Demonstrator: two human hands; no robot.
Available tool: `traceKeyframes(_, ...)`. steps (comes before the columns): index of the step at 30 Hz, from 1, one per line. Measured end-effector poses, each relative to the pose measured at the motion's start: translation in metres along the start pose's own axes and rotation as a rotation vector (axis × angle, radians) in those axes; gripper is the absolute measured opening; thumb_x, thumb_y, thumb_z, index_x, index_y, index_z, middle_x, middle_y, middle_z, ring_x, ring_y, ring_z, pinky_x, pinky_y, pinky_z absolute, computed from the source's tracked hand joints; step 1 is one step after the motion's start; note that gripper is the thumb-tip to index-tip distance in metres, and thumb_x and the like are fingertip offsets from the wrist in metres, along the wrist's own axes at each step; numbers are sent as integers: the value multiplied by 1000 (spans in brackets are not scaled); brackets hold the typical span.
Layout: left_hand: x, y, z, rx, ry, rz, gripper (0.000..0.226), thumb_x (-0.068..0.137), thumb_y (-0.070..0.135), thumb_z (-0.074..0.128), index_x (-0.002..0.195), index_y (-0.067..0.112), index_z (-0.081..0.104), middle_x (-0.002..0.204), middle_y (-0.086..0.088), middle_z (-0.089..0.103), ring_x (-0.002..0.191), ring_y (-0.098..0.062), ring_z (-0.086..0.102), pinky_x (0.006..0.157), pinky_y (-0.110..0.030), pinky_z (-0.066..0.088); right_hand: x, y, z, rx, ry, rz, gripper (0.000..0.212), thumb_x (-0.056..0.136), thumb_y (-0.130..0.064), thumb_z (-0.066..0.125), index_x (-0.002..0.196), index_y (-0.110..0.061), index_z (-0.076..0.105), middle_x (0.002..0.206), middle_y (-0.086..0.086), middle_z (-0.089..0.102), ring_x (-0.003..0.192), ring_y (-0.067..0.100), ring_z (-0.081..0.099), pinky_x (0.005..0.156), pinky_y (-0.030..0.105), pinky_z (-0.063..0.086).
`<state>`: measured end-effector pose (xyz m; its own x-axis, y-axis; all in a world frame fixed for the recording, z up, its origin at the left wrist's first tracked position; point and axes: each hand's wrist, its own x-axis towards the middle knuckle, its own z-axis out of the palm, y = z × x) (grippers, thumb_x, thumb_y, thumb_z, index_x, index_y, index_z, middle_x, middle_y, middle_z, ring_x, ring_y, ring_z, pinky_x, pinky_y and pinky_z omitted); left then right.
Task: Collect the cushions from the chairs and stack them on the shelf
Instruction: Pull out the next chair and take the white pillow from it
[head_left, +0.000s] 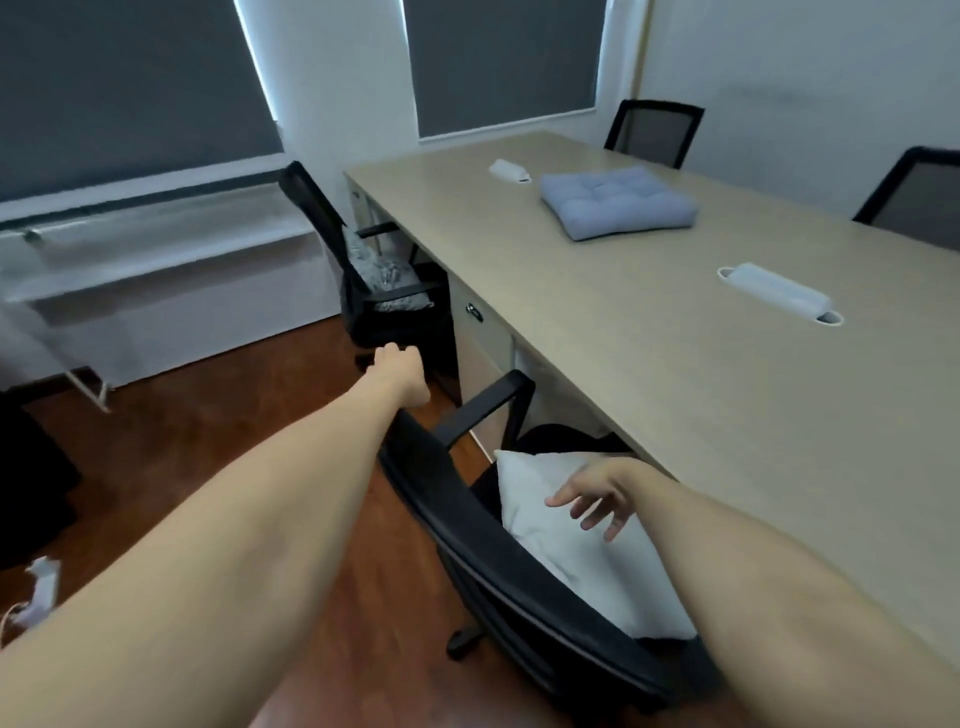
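A white cushion (566, 540) lies on the seat of the near black chair (498, 566), tucked under the table's edge. My right hand (597, 499) hovers just above it with fingers spread and relaxed, holding nothing. My left hand (400, 371) is stretched far forward past that chair's backrest, fingers curled, with nothing visible in it. A grey patterned cushion (387, 273) sits on the farther black chair (358, 270). A blue tufted cushion (618, 202) rests on the beige table (675, 364).
Two more black chairs (654, 132) stand along the table's far side. White cable covers (779, 293) sit in the tabletop. A white low shelf (156, 260) runs under the windows at left. A white object (41, 592) lies on the wooden floor.
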<state>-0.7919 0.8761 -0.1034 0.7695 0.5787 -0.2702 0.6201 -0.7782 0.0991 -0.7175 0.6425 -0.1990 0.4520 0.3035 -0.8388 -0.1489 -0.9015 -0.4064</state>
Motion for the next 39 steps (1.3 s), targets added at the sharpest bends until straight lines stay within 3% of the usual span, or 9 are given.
traceKeyframes(5,55,37,7,55,-99,231,55,89,19,54,139,4,38,142,-19,41,132,-36,42,107,-44,41,12,13,-16,157,193,76,55,84,-31,68,130,-7,50,108,5,58,76,17,56,80,41,51)
traceKeyframes(11,113,85,41,197,-264,499,40,90,17,52,126,3,46,130,-18,51,115,-34,55,91,-40,47,31,33,-19,405,318,222,50,87,-25,66,129,-4,50,102,7,55,75,20,52,77,39,47)
traceKeyframes(14,133,101,61,255,-327,584,41,89,16,53,127,2,46,128,-16,52,105,-30,55,79,-35,44,39,44,-13,490,351,282,53,88,-25,65,133,-4,46,112,9,57,90,23,54,76,39,50)
traceKeyframes(17,144,109,85,321,-392,615,44,90,18,53,131,3,44,130,-15,50,113,-31,54,86,-35,47,54,54,-2,582,368,336,56,89,-24,64,136,-3,43,131,14,54,97,24,56,77,41,50)
traceKeyframes(20,153,117,114,344,-462,642,33,90,17,51,121,6,46,123,-15,53,101,-28,55,76,-32,45,75,62,12,691,352,401,59,90,-24,63,139,-2,39,139,17,48,108,29,56,77,42,50)
traceKeyframes(24,171,125,158,371,-531,620,57,92,16,49,143,3,29,141,-18,43,124,-35,49,98,-40,44,112,72,20,829,362,438,59,90,-21,62,139,-1,37,144,20,41,124,35,50,79,44,47)
traceKeyframes(31,218,148,239,433,-564,574,61,91,17,48,145,4,24,146,-20,32,134,-39,36,108,-45,37,189,111,37,1038,381,532,71,87,-20,67,144,-4,29,149,23,33,126,44,45,75,48,47)
traceKeyframes(34,236,156,271,426,-582,571,69,91,24,54,148,4,19,148,-21,28,137,-39,33,109,-45,35,218,123,50,1133,349,589,73,85,-20,70,144,-5,30,150,17,33,130,44,39,81,50,46)
traceKeyframes(39,261,160,320,436,-554,619,87,83,42,66,148,7,19,151,-21,26,141,-37,25,113,-42,28,263,136,74,1338,290,583,72,78,-26,75,138,-3,43,136,15,51,120,36,52,100,47,45)
